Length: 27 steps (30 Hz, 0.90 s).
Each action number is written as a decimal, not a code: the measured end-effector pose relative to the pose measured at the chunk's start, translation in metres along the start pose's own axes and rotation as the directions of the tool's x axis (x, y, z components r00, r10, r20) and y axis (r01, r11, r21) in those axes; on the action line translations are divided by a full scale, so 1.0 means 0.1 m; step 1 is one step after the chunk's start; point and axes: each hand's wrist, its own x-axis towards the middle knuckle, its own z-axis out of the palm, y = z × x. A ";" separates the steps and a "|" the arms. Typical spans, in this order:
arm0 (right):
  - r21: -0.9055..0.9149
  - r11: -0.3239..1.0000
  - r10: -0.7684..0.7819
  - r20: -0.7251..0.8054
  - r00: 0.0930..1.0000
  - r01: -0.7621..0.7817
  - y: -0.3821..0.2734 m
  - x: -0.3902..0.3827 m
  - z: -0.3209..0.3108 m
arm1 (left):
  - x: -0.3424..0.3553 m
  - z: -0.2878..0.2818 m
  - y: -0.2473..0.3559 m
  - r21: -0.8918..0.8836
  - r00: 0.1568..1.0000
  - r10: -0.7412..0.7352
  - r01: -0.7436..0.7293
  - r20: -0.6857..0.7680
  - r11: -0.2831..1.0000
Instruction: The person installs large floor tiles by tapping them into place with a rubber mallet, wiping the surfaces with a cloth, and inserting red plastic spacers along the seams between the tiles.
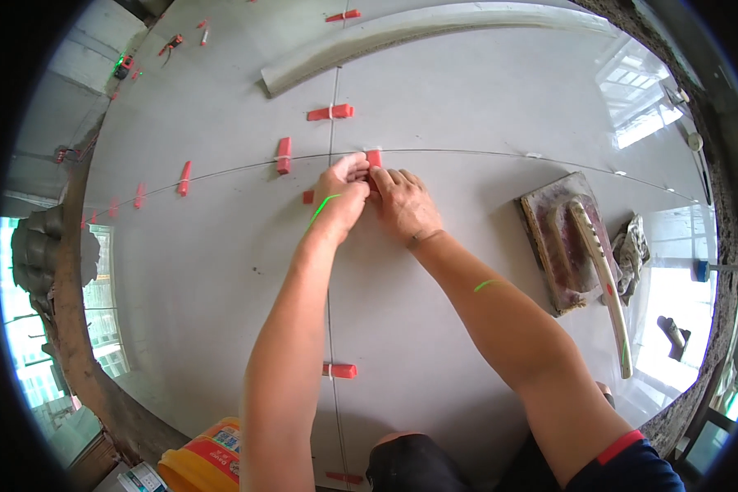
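Note:
My left hand (343, 197) and my right hand (406, 209) meet at a red plastic wedge (374, 157) beside a white clip on a tile joint. The fingers of both are closed at the wedge, though their tips are partly hidden. Grey glossy floor tiles (197, 287) lie under them. Nearby, another red wedge (284, 156) sits through a clip on the joint, and one more (330, 112) lies across the upper joint. A green laser line falls on my left wrist and right forearm.
At the right lie a rubber-padded float (553, 238), a white-handled tool (611, 312) and a crumpled rag (631, 254). A long pale straightedge (435, 29) lies at the top. A yellow bucket (197, 463) stands at lower left, a laser level (123, 67) at upper left.

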 end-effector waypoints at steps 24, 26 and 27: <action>0.011 0.999 -0.041 -0.039 0.998 0.041 -0.01 0.02 0.00 | 0.53 -0.12 0.22 0.729 0.924 0.282 -0.379 0.259 0.570; 0.037 0.998 -0.048 -0.068 0.997 0.050 -0.01 0.01 -0.01 | 0.56 -0.10 0.24 0.778 0.908 0.327 -0.398 0.261 0.486; -0.012 0.999 -0.043 -0.072 0.997 0.042 -0.01 0.01 -0.01 | 0.58 -0.08 0.25 0.784 0.908 0.338 -0.392 0.247 0.481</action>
